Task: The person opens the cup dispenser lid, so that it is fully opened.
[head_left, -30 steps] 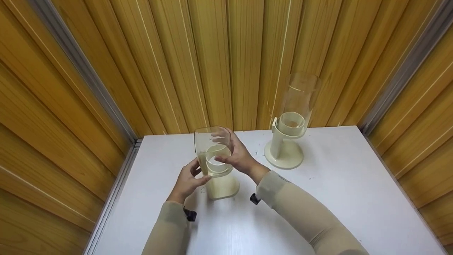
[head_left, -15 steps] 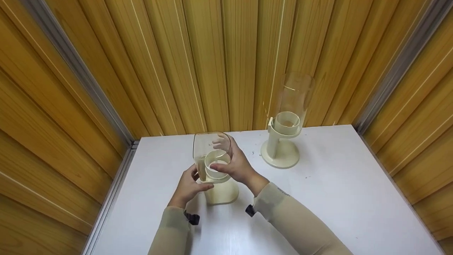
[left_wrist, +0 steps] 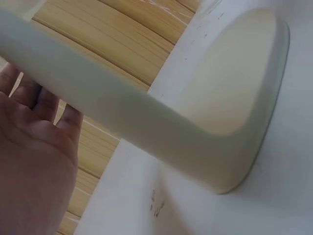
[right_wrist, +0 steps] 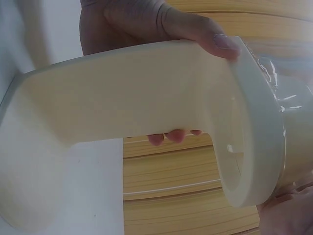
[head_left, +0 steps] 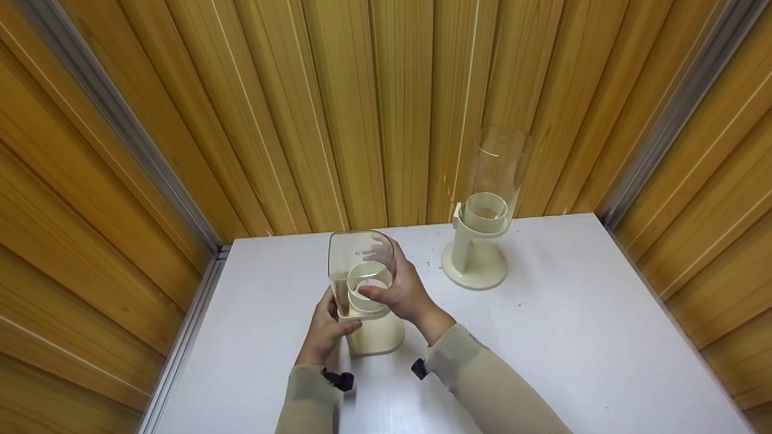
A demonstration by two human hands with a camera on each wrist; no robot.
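A cream plastic stand with a post, a ring and a flat base stands on the table in front of me. A clear plastic sleeve rises from its ring, and a short cream cylinder shows inside. My left hand grips the top of the post; the right wrist view shows its thumb at the corner under the ring. Around the sleeve's right side curls my right hand, its thumb crossing in front of the cream cylinder. In the left wrist view the post partly hides the left fingers.
A second cream stand, round-based, is at the back right with a tall clear tube upright in its ring. Wood-look panels enclose the white table at the back and sides. Small dark specks dot the tabletop.
The head view has shifted slightly, so the held stand sits lower in it and the second stand a little further left. Both hands keep their holds.
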